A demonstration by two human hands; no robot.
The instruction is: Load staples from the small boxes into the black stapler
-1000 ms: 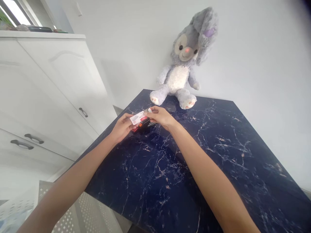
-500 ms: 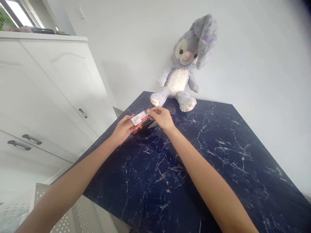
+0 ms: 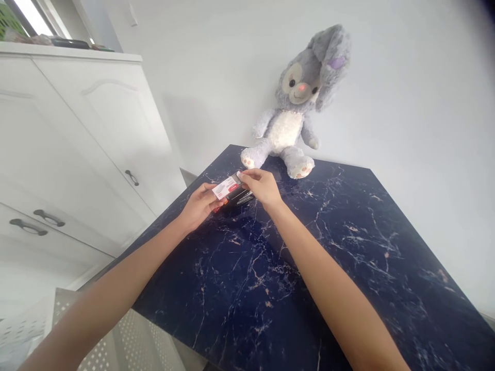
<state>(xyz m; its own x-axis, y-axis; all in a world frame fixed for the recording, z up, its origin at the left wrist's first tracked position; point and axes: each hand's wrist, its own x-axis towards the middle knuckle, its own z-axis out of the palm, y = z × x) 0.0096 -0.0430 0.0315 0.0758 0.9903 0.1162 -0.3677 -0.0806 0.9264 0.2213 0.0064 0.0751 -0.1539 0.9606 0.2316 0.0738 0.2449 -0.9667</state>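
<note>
A small white-and-red box (image 3: 224, 188) with print on its top lies slanted between my two hands, above the dark tabletop. My left hand (image 3: 198, 205) grips its left end, thumb on the far side and fingers on the near side. At the box's right end, by a greyish part, my right hand (image 3: 263, 186) has its thumb and fingertips pinched together. Just under and in front of the box is a black package (image 3: 240, 198) with red and orange at its left and pale print. My hands and the box partly cover this package.
A grey plush rabbit (image 3: 286, 129) sits at the far edge of the dark blue marbled table (image 3: 247, 288), against the white wall. White cabinets (image 3: 112, 118) stand to the left. Below the table's left front edge are perforated light-coloured baskets (image 3: 127, 340).
The small box and my right hand have shifted slightly to the right in view. More of the greyish part at the box's right end shows; both hands keep their hold.
</note>
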